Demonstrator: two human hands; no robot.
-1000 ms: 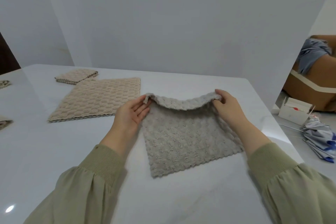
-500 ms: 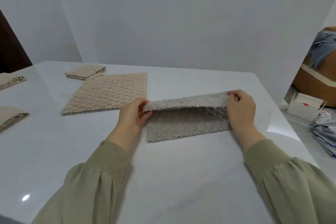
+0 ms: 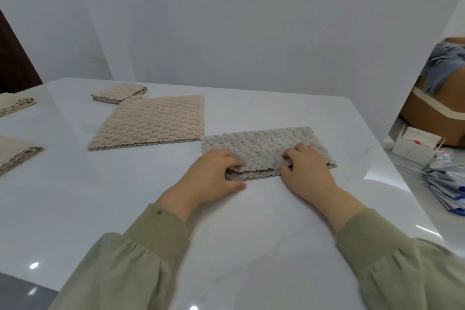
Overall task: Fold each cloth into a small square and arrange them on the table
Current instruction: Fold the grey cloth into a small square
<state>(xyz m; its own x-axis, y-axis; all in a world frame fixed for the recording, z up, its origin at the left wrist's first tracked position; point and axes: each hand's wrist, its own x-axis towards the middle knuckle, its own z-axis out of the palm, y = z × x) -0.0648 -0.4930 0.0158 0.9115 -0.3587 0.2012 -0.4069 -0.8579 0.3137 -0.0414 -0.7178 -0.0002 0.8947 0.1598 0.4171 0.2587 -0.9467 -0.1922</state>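
A grey textured cloth [image 3: 264,148] lies on the white table [image 3: 226,234], folded in half into a long rectangle with its doubled scalloped edges toward me. My left hand [image 3: 214,176] grips the cloth's near left corner, fingers curled on top and thumb by the edge. My right hand [image 3: 305,171] holds the near edge further right with curled fingers. A larger beige cloth [image 3: 151,123] lies flat to the left. Behind it sits a small folded beige square [image 3: 119,93].
Two more folded beige cloths [image 3: 17,106] [image 3: 15,153] lie at the table's left edge. Off the table's right edge, on the floor, are a small white box [image 3: 415,146], a blue-and-white bundle [image 3: 448,184] and a cardboard box [image 3: 440,113].
Both hands have brought the grey cloth's far edge toward me and laid it down on the near edge. The cloth went from a square to a flat, half-size rectangle.
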